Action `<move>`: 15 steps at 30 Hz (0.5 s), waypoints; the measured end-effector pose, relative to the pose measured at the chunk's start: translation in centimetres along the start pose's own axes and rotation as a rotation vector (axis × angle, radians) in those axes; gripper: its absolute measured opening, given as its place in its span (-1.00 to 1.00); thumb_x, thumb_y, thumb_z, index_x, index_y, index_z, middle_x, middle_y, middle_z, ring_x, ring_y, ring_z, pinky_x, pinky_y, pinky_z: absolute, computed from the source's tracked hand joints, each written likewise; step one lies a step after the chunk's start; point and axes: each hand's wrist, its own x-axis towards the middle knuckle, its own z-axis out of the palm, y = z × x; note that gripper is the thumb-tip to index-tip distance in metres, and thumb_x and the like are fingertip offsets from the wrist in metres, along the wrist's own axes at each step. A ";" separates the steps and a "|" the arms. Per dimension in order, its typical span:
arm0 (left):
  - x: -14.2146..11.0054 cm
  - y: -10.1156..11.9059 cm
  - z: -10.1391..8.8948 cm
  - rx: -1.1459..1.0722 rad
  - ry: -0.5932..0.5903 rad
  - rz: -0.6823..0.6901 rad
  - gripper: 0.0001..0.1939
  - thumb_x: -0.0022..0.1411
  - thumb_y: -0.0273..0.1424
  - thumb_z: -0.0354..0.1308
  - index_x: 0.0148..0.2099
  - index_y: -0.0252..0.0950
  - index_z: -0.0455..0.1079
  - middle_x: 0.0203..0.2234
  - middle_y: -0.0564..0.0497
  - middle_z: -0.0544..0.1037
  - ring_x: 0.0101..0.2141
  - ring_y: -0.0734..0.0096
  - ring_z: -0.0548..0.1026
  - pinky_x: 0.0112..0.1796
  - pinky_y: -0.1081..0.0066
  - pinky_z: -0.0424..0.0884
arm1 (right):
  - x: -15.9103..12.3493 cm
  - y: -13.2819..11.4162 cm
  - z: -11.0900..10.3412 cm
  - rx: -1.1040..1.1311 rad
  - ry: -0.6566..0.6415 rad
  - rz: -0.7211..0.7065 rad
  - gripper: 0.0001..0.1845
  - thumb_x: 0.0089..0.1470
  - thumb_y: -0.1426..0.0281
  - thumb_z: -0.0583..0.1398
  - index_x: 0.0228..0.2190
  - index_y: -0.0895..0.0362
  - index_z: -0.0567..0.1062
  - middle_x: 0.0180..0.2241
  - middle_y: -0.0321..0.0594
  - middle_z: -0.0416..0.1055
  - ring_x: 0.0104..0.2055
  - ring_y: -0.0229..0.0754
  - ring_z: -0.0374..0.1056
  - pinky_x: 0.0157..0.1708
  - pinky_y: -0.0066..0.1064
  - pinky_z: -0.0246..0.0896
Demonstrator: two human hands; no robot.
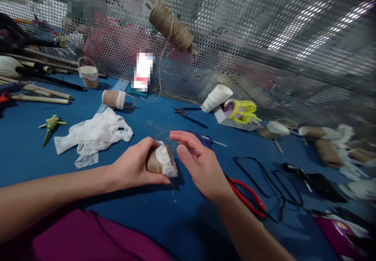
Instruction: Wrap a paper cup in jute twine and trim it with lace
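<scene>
My left hand is wrapped round a small twine-covered cup, tilted on its side just above or on the blue table. A band of white lace runs round the cup's rim end. Just to the right, my right hand is raised with fingers stretched out, apart from the cup and holding nothing. Behind my right hand lies a blue glue gun, partly hidden by the fingers. A heap of white lace rests left of the cup.
Twine-wrapped baskets stand and lie behind the lace. Cutting pliers, stacked paper cups and yellow tape or scissors handles line the back. A twine spool hangs on the mesh wall. Black cable and red-handled scissors lie right.
</scene>
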 end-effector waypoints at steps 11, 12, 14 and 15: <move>-0.2 -0.3 -0.1 0.344 -0.077 0.227 -0.40 0.00 0.01 0.11 -0.06 -0.34 0.18 -0.24 -0.16 0.34 -0.25 0.14 0.39 -0.29 0.17 0.40 | 2.1 0.1 -0.5 -0.040 -0.434 0.147 -0.74 0.02 0.22 0.15 -0.33 0.11 0.50 -0.27 -0.19 0.50 -0.21 -0.09 0.39 -0.18 -0.21 0.26; -0.1 -0.3 -0.2 0.359 -0.076 0.229 -0.39 0.00 0.02 0.10 -0.06 -0.34 0.18 -0.23 -0.17 0.34 -0.24 0.13 0.39 -0.28 0.16 0.40 | 2.1 0.1 -0.4 -0.030 -0.403 0.163 -0.79 0.01 0.27 0.16 -0.35 0.12 0.51 -0.28 -0.19 0.51 -0.22 -0.10 0.40 -0.18 -0.20 0.26; -0.1 -0.3 -0.2 0.375 -0.067 0.230 -0.37 0.01 0.03 0.09 -0.04 -0.35 0.17 -0.23 -0.18 0.34 -0.23 0.11 0.38 -0.28 0.15 0.40 | 2.2 0.1 -0.1 0.026 -0.321 0.196 -0.83 0.02 0.33 0.14 -0.41 0.13 0.51 -0.29 -0.18 0.51 -0.23 -0.12 0.40 -0.18 -0.21 0.27; -0.1 -0.3 -0.2 0.376 -0.061 0.227 -0.37 0.01 0.04 0.08 -0.04 -0.35 0.17 -0.24 -0.18 0.34 -0.24 0.11 0.38 -0.30 0.15 0.40 | 2.2 0.1 0.1 0.058 -0.270 0.206 -0.83 0.03 0.34 0.14 -0.42 0.14 0.51 -0.30 -0.17 0.51 -0.24 -0.13 0.41 -0.18 -0.22 0.28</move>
